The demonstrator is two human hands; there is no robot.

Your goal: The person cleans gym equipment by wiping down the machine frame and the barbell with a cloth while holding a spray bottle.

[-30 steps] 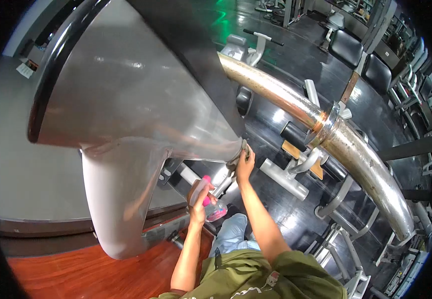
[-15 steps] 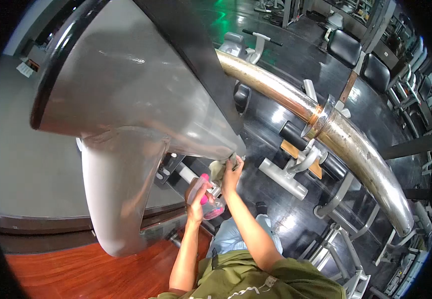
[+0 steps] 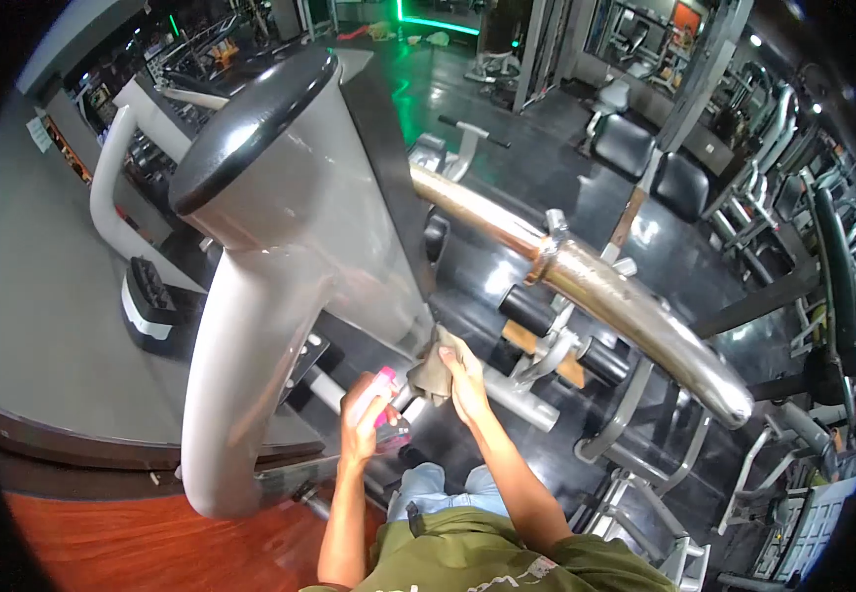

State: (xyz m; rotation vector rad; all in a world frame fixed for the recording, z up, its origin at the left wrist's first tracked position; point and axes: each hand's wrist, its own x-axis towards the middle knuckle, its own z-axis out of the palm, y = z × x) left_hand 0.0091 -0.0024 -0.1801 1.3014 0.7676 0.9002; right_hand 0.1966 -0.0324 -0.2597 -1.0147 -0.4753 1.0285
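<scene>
**Below the grey frame (image 3: 364, 252): cloth (image 3: 430, 377) and spray bottle (image 3: 396, 435), one per hand**

Hold, left hand (image 3: 356, 426): closed around the neck of the spray bottle, just under the pink spray head (image 3: 385, 376). This grip probably serves two purposes: it supports the bottle's weight and puts the fingers within reach of the trigger. Whether a finger presses the trigger cannot be determined. The clear body of the bottle projects below the grip, on the side facing the right hand.

Hold, right hand (image 3: 466, 383): closed on the cloth, with the thumb on the near face. The cloth is bunched, with its loose part hanging on the side facing the bottle. Bunching likely gives a thicker pad and places fabric between the fingertips and any surface met.

Relative position: the cloth lies at the fingers of the right hand, near the lower end of the grey frame. Contact between cloth and frame cannot be confirmed from this angle. The spray bottle lies within the left grip, beside the cloth and apart from the right hand. Such spacing presumably allows either hand to move without obstructing the other. The worn metal bar (image 3: 635, 316) stands well apart from both grips.
</scene>
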